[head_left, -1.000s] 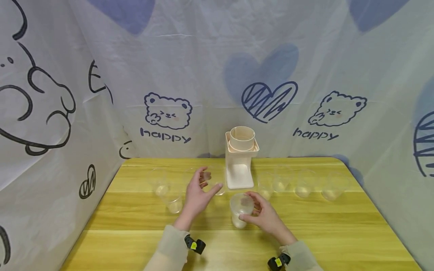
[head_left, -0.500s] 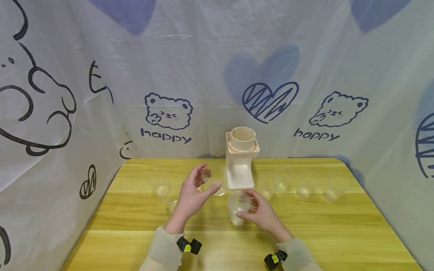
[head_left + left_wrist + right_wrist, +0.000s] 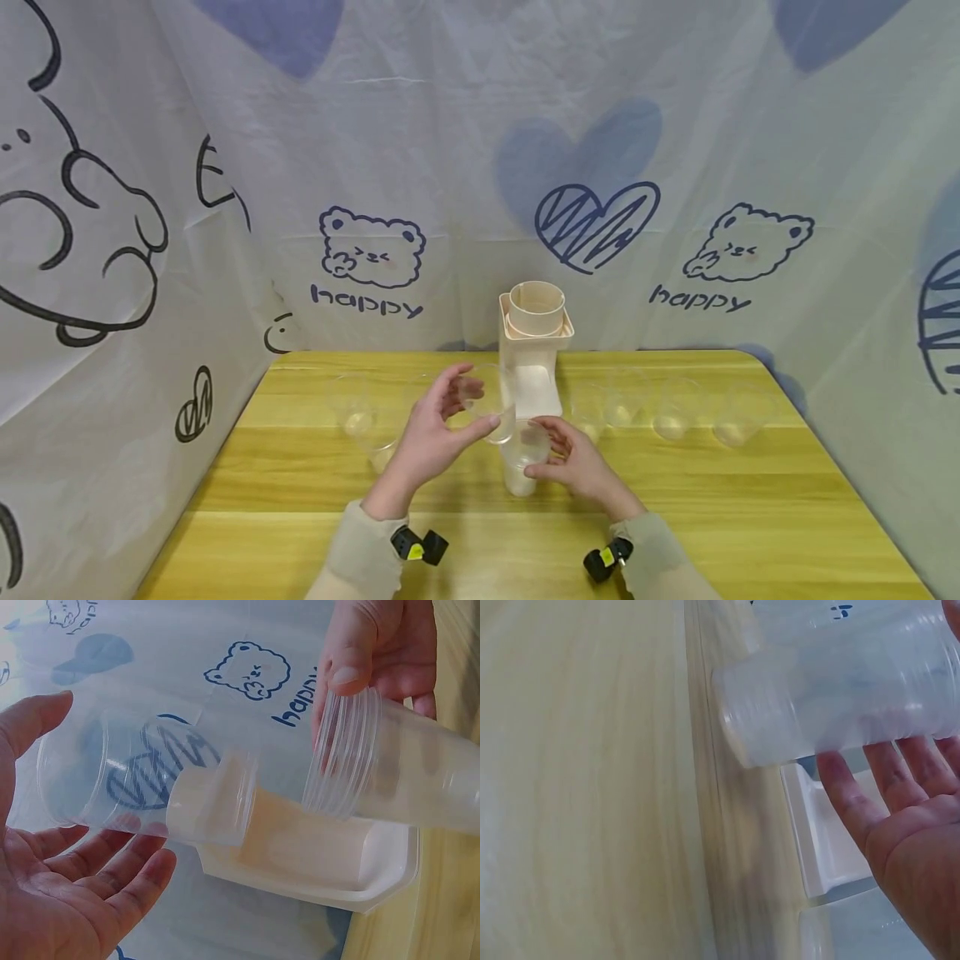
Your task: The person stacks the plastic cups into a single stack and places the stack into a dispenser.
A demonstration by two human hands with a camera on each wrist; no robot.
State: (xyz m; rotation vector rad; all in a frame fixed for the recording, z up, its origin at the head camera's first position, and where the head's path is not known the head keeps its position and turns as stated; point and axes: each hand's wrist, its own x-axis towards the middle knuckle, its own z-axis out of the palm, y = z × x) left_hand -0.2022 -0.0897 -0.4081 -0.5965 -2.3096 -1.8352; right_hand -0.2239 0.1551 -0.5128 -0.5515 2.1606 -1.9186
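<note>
My left hand [image 3: 433,427] holds one clear plastic cup [image 3: 139,776] near its mouth, thumb on one side and fingers on the other. The cup is upright, with its base just above and left of a stack of nested clear cups [image 3: 521,477]. That stack sits in the grip of my right hand [image 3: 579,463], thumb and fingers around its upper part. Several layered rims [image 3: 349,750] show at its top. In the left wrist view the single cup and the stack are apart. Whether the stack touches the table is hard to tell.
Behind the hands stands a cream dispenser-like stand [image 3: 531,390] with a round cylinder [image 3: 537,310] on top. More clear cups stand on the wooden table [image 3: 480,550]: some at left [image 3: 358,419], several at right [image 3: 672,419]. A printed cloth [image 3: 465,167] hangs behind.
My left hand has taken a clear cup from beside the stand and brought it rightward, closer to the stack. The right hand has shifted slightly left with the stack.
</note>
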